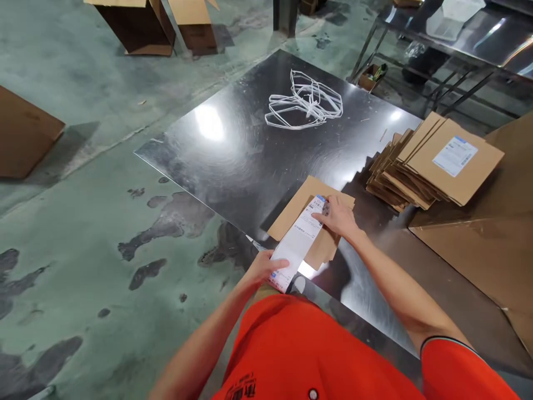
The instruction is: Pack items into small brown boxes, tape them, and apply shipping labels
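Note:
A strip of white printed shipping labels (300, 236) slants across the near edge of the metal table, over flat brown cardboard pieces (293, 208). The strip's lower end is pinched in my left hand (266, 268), thumb on top, close to my body. At its upper end, my right hand (338, 216) grips the label edge between thumb and fingers, above the cardboard. The fingertips of my right hand are partly hidden behind the label.
On the metal table (233, 166) lie a tangle of white straps (310, 105) and, at right, a stack of flat cardboard (441, 161), its top piece labelled. A large cardboard box (478, 250) stands at the right. Open boxes (133, 28) sit on the floor beyond.

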Demonstrator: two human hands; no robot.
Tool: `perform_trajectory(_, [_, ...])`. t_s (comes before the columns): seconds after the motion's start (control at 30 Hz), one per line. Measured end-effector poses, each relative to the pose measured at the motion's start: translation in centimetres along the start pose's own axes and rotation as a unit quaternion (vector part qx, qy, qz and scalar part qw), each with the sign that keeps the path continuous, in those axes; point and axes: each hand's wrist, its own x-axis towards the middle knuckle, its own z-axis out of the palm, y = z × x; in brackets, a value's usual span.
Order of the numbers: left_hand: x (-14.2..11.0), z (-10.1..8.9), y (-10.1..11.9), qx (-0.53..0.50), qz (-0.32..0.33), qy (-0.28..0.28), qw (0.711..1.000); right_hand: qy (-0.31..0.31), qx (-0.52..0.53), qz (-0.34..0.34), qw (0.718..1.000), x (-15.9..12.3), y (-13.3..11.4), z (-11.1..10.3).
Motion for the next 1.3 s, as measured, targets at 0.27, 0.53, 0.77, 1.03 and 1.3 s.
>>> perform_trajectory(0.27, [0.8,-0.5,-0.8,0.014,-0.014,0.011,1.0,-0.005,-0.054,-0.006,0.999,-0.4,-0.4,0.2])
perform_trajectory(0.53, [1.1,-0.6,-1.3,0.067,-0.023,0.015,0.997,0.094,-0.041,-0.055,0.993,-0.9,-3.4,3.5])
perform_trajectory(0.77, [-2.6,-2.8,-2.1,0.077,-0.036,-0.03,0.996,0.083,-0.037,-0.057,0.994,-0.1,-3.8,6.6])
perform_trajectory(1.03, [-4.3,-6.3,-1.1,0.005,0.011,0.146,0.989,0.073,-0.087,-0.081,0.99,-1.9,-6.6,7.0])
perform_trajectory(1.3, [1.2,-5.1,1.3,0.046,0.119,0.229,0.965,0.066,-0.128,-0.153,0.978,-2.4,-7.0,7.8])
